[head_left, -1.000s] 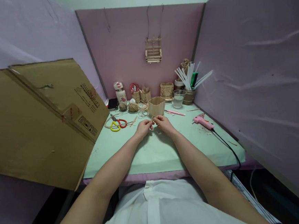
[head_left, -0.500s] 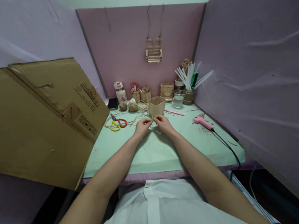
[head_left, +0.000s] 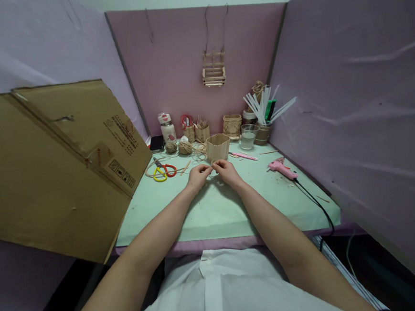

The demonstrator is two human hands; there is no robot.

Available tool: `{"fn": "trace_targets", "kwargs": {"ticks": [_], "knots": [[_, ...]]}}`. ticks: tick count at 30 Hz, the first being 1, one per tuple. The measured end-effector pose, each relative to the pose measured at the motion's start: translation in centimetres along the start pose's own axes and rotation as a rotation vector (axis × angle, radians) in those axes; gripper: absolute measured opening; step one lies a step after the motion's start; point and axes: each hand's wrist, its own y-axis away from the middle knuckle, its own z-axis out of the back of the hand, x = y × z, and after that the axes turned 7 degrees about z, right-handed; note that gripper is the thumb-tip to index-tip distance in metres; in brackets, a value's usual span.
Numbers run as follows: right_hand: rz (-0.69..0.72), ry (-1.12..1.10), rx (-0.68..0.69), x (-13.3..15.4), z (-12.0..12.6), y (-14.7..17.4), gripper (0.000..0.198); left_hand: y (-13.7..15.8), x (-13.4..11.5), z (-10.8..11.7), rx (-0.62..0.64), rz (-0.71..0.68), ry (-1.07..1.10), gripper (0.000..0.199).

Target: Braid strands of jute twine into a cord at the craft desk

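Note:
My left hand (head_left: 199, 175) and my right hand (head_left: 227, 171) meet fingertip to fingertip over the table. Both are closed in a pinch on a thin piece of twine (head_left: 212, 162), mostly covered by the fingers. Just behind them stands an open-topped container of wooden sticks (head_left: 217, 147), upright. Left of my hands lie scissors (head_left: 164, 171) with one red and one yellow handle, a loop of twine and short wooden sticks (head_left: 185, 167). Two balls of twine (head_left: 184, 148) rest farther back, with loose strands beside them.
A pink glue gun (head_left: 282, 169) with a black cord lies at the right. A pink pen-like tool (head_left: 244, 156), a cup of water (head_left: 247, 138) and a pot of white glue sticks (head_left: 263, 133) are behind. A large cardboard sheet (head_left: 58, 172) leans over the left side.
The fingertips of both hands have drawn slightly closer together around the twine. Everything else stays in place.

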Motion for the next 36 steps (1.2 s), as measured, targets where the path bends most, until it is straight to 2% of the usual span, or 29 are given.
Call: {"fn": "trace_targets", "kwargs": {"ticks": [7, 11, 16, 22, 28, 32, 36], "knots": [[-0.095, -0.028, -0.055, 1.0, 0.1, 0.3, 0.024, -0.3, 0.2, 0.2, -0.087, -0.025, 0.035, 0.016], [-0.107, -0.056, -0.048, 1.1, 0.0, 0.4, 0.026, 0.1, -0.3, 0.2, -0.08, -0.05, 0.022, 0.015], [-0.049, -0.039, -0.042, 0.8, -0.1, 0.3, 0.022, 0.1, -0.2, 0.0, -0.056, -0.059, 0.012, 0.013], [0.065, 0.062, -0.022, -0.1, -0.4, 0.0, 0.02, -0.2, 0.4, -0.1, -0.111, -0.022, 0.03, 0.01], [0.082, 0.117, -0.033, -0.5, -0.7, 0.0, 0.018, -0.3, 0.4, -0.2, -0.125, -0.007, 0.08, 0.008], [0.032, 0.046, -0.019, -0.3, -0.7, 0.0, 0.019, -0.3, 0.3, -0.3, -0.084, 0.077, 0.167, 0.012], [-0.153, -0.09, 0.068, 0.0, -0.3, 0.2, 0.023, -0.2, 0.2, -0.4, 0.003, 0.212, 0.299, 0.014]]}}
